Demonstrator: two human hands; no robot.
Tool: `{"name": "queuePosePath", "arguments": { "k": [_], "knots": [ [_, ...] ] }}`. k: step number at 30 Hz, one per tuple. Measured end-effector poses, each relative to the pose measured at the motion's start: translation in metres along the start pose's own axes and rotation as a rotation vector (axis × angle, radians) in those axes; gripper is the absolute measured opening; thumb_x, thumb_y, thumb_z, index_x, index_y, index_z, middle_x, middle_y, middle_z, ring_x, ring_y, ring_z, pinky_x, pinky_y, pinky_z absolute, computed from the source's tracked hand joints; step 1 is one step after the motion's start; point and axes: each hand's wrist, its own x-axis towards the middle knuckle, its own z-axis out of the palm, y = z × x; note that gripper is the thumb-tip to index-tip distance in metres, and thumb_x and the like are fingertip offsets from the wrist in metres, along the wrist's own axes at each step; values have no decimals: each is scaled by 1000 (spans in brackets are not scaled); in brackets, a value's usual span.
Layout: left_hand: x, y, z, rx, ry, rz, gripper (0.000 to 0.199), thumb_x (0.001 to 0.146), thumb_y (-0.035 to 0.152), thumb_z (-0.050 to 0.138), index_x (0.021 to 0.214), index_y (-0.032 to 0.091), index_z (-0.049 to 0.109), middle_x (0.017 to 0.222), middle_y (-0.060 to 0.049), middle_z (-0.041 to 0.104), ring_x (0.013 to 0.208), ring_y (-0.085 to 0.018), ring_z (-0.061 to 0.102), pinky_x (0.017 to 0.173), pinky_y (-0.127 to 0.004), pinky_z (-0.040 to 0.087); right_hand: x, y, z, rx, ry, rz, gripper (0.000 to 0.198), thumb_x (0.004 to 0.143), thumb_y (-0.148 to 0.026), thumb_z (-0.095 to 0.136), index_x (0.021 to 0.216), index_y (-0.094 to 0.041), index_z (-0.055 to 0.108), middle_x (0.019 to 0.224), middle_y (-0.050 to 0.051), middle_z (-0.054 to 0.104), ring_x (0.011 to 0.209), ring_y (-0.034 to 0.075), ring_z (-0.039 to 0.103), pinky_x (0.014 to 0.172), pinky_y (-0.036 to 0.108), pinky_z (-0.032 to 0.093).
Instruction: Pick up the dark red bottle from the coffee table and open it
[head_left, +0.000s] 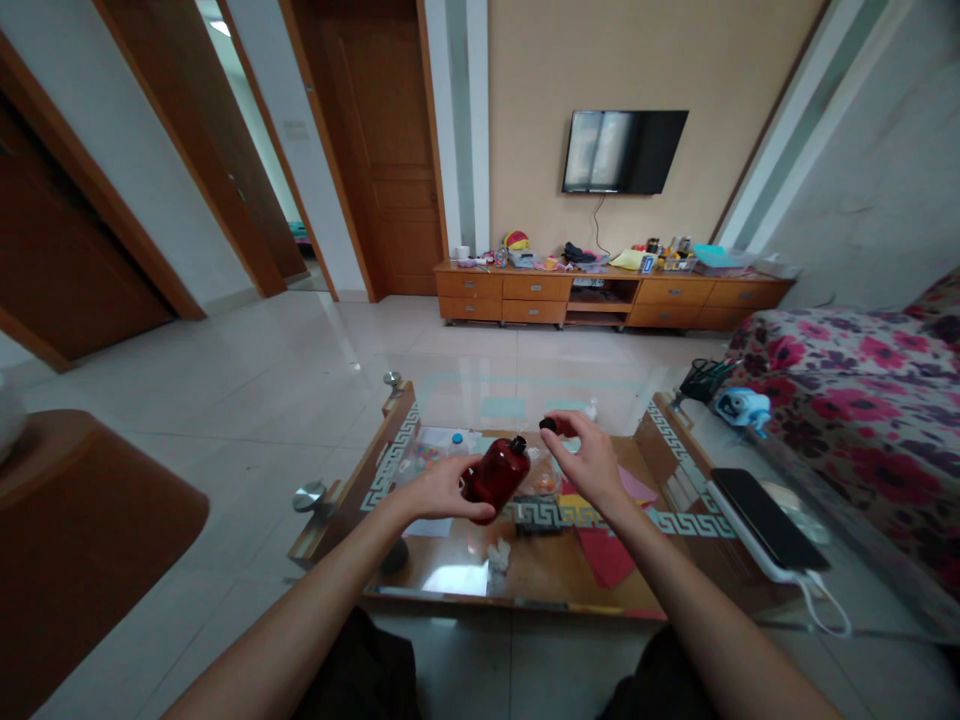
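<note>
My left hand [439, 492] grips a dark red bottle [501, 474] by its lower body and holds it tilted above the glass coffee table [540, 575]. The bottle's black neck points up and to the right. My right hand [589, 462] hovers just right of the bottle and pinches a small black cap [548, 424] between thumb and fingers, a little above and right of the neck. Cap and bottle are apart.
Red, pink and yellow paper sheets [606, 553] and small items lie under the glass. A black phone on a white power bank [766, 520] lies at the table's right, with a floral sofa [847, 400] beyond. A brown seat [82, 520] is at left; TV cabinet [607, 295] at the far wall.
</note>
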Motion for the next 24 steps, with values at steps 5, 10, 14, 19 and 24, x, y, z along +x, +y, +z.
{"name": "queuePosePath", "arguments": {
  "k": [5, 10, 14, 19, 24],
  "knots": [
    [2, -23, -9, 7, 166, -53, 56, 75, 49, 83, 121, 19, 70, 99, -8, 76, 81, -23, 68, 72, -32, 51, -3, 37, -5, -288, -200, 83, 33, 96, -35, 61, 125, -22, 71, 120, 7, 75, 95, 22, 72, 89, 35, 54],
    [-7, -56, -26, 2, 396, -168, 60, 74, 53, 82, 121, 18, 69, 103, -10, 77, 84, -25, 70, 77, -36, 55, -5, 51, -7, -559, -375, 188, 33, 98, -35, 59, 126, -27, 73, 116, 6, 78, 101, 25, 74, 86, 33, 54],
    [-17, -81, -38, -30, 627, -294, 70, 69, 56, 84, 125, 18, 67, 109, -11, 78, 95, -31, 72, 87, -42, 57, -7, 47, -4, -715, -447, 174, 34, 100, -36, 57, 130, -27, 72, 113, 10, 79, 101, 27, 74, 85, 34, 54],
    [-25, -106, -47, -82, 866, -419, 73, 62, 51, 89, 122, 16, 66, 112, -12, 78, 104, -34, 72, 93, -45, 57, -15, 46, 9, -807, -558, 155, 31, 101, -28, 51, 119, -21, 75, 105, 15, 79, 97, 30, 75, 83, 37, 55],
    [-31, -132, -50, -7, 902, -476, 69, 68, 50, 86, 124, 16, 64, 116, -13, 77, 104, -33, 73, 94, -43, 57, -22, 46, 21, -825, -608, 148, 31, 101, -19, 46, 111, -15, 76, 104, 20, 77, 96, 33, 75, 83, 42, 56]
  ]
}}
